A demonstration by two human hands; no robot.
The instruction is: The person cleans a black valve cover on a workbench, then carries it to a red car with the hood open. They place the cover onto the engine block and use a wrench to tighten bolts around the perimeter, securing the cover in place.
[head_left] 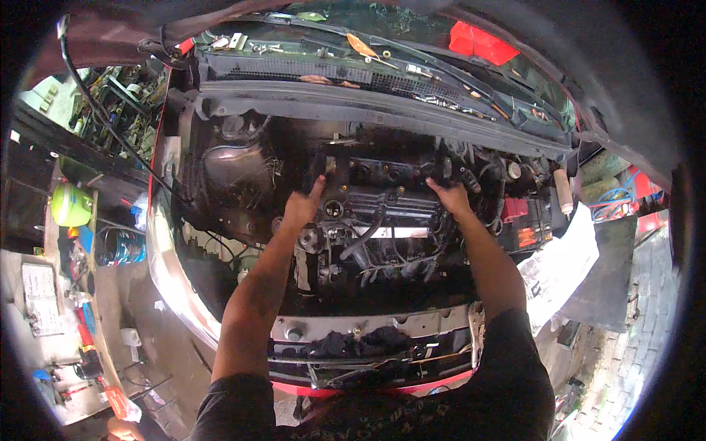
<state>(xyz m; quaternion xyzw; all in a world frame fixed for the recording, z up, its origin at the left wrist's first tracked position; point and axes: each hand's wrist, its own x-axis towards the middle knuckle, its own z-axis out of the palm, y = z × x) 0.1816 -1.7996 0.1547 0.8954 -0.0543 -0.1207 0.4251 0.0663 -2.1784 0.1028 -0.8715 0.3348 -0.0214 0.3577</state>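
Both arms reach into the engine bay (243, 290). Left hand (303, 206) at the left end of the dark engine cover (397, 202), thumb raised; right hand (452, 197) at its right end, thumb pointing inward. Fingers largely hidden in shadow: cannot tell whether either hand grasps the cover or only rests against it. Cover sits mid-bay, between the hands, behind a black hose (365, 239).

Risks (judgement):
- Uneven pull from the two hands could tilt and bind the cover.
- Hose or nearby wiring could snag if the cover shifts.
- Dark, possibly oily surfaces could let fingers slip; knuckles would strike metal.
- Loose sockets (434, 101) and small hardware (259, 46) lie on the cowl (294, 109) and windscreen base; a knock could send pieces down into the bay.
- Round port (333, 209) beside left hand: if open, debris could enter. Cannot tell.
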